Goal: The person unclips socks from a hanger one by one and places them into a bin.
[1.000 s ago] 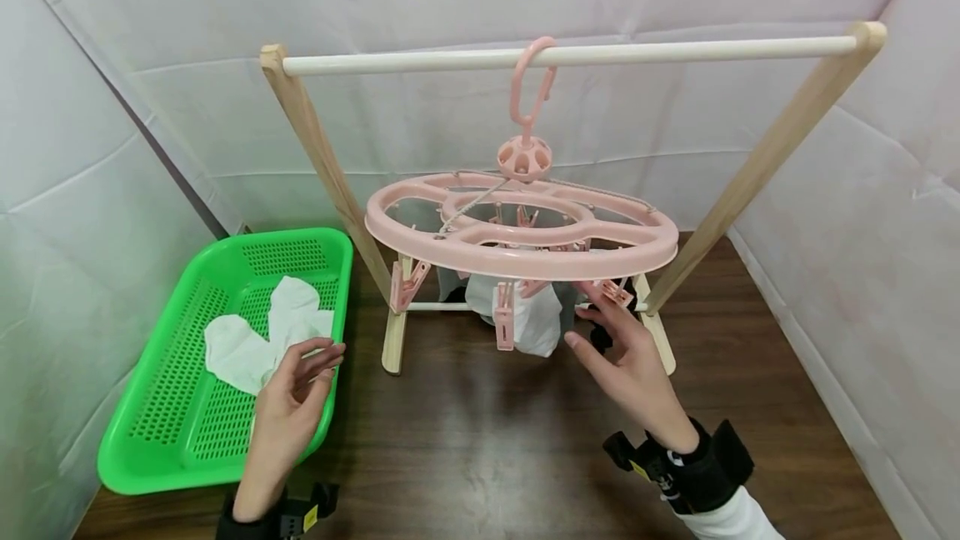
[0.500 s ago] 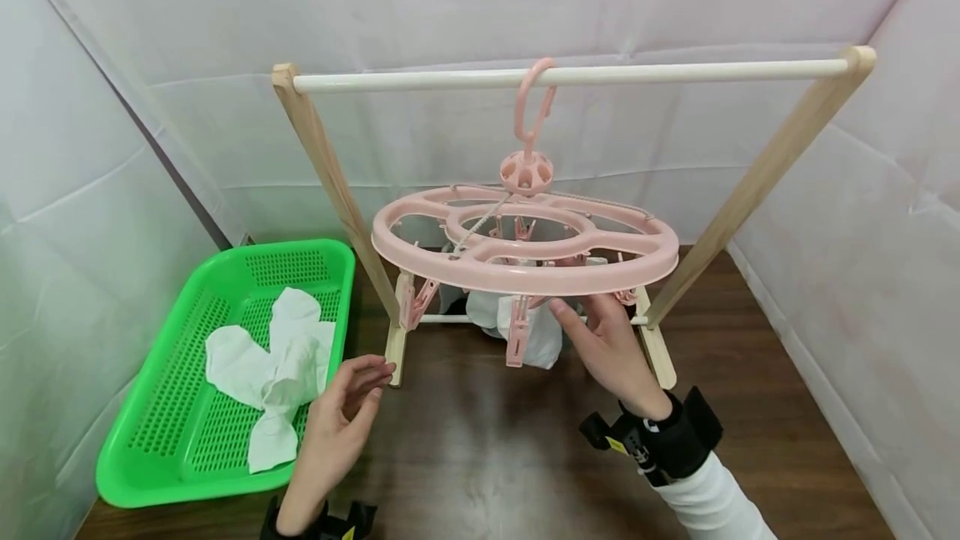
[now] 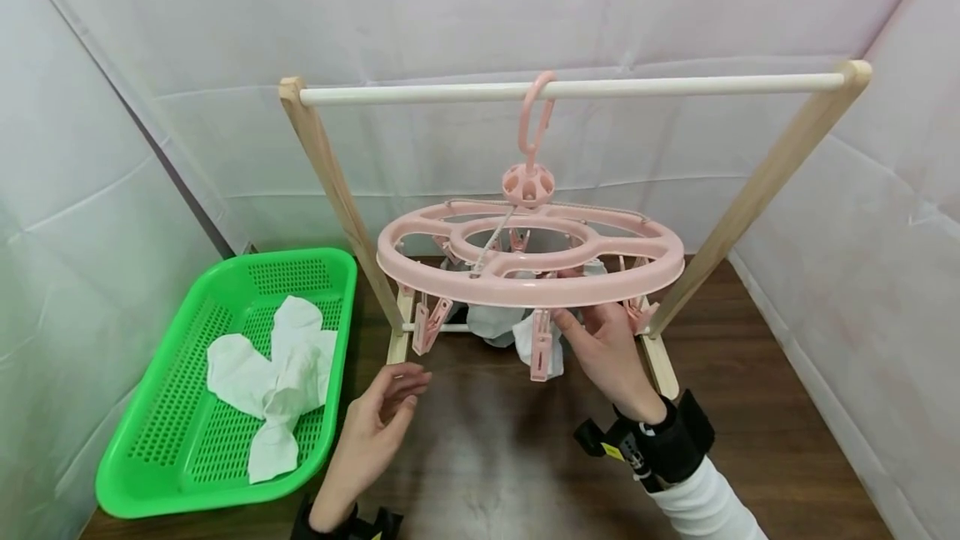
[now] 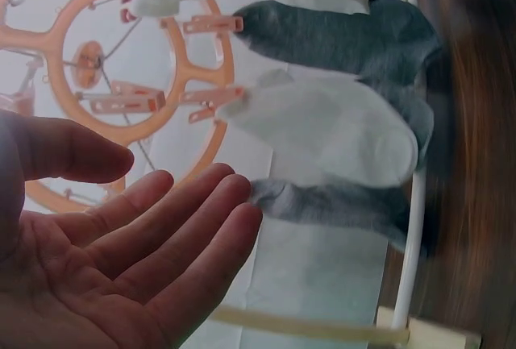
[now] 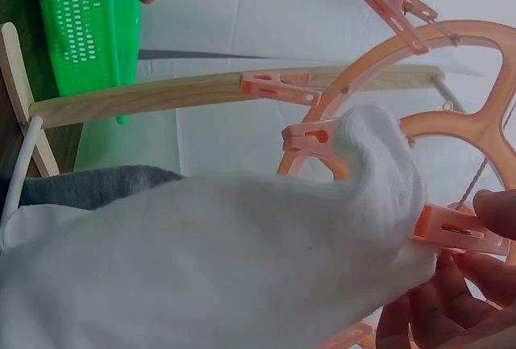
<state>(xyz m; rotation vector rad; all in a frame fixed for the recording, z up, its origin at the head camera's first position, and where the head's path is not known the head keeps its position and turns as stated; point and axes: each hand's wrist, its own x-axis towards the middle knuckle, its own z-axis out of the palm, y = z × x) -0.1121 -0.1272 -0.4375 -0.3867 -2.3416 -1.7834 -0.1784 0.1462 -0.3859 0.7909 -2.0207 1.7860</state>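
A pink oval clip hanger [image 3: 540, 294] hangs by its hook from a white rod. Under its right part is my right hand [image 3: 611, 357]. In the right wrist view, thumb and fingers pinch a pink clothespin [image 5: 459, 228] at the cuff of a white sock [image 5: 201, 260], which stretches across that view. My left hand [image 3: 378, 423] is held below the hanger's left side, palm and fingers bare of anything. The left wrist view shows a grey sock [image 4: 339, 39] and another white sock [image 4: 322, 131] hanging from clips. From the head, the ring partly hides the right fingertips.
A green basket [image 3: 120, 448] with white socks [image 3: 281, 390] lying in it stands at the left. The wooden stand has slanted legs [image 3: 787, 165] either side and a white top rod [image 3: 675, 88]. Pale fabric walls [image 3: 885, 315] surround the brown tabletop [image 3: 480, 473].
My left hand has moved right, from over the basket to below the hanger. My right hand has reached in under the ring. The hanger's front clips have shifted right.
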